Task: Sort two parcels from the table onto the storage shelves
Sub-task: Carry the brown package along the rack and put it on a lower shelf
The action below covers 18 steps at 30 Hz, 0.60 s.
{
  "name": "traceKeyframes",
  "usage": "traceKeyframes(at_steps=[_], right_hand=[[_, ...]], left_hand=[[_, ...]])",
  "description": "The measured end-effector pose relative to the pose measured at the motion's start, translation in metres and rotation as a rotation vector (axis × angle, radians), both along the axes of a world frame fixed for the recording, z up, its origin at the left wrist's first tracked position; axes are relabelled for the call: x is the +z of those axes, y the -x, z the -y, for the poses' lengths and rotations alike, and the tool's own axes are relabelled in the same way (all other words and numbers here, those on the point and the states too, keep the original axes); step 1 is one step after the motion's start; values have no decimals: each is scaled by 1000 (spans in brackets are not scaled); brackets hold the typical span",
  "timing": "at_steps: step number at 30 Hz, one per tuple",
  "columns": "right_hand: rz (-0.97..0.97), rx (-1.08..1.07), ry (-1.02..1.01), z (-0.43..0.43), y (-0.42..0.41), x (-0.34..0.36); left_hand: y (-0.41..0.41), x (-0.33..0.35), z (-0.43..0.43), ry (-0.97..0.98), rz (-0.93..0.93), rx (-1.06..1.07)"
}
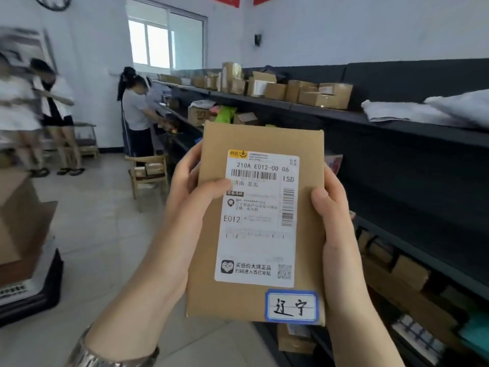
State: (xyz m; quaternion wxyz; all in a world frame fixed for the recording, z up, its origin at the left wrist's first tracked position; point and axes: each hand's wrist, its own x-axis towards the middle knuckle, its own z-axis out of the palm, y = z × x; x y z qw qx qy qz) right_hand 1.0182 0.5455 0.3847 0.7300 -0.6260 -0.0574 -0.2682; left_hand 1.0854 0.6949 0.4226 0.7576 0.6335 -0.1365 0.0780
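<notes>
I hold a flat brown cardboard parcel [260,223] upright in mid-air, white shipping label [258,218] facing me, likely to read its destination. My left hand [190,186] and right hand [330,205] each keep a grip clamped on its side edges. Dark metal storage shelves [397,123] run along the right.

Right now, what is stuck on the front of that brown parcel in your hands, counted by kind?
White shipping label: 1
Blue-bordered handwritten sticker: 1
Total: 2 on the parcel, held by the left hand and right hand.
</notes>
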Motion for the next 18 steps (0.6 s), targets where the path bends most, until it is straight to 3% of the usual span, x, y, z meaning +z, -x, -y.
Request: traceKeyframes(at_steps=[12, 18], right_hand=[[-119, 149, -113, -28, -300, -26], [-132, 210, -128, -42, -407, -36]], left_hand=[[-277, -15, -33, -73, -104, 196], [-393, -23, -53, -103, -133, 212]])
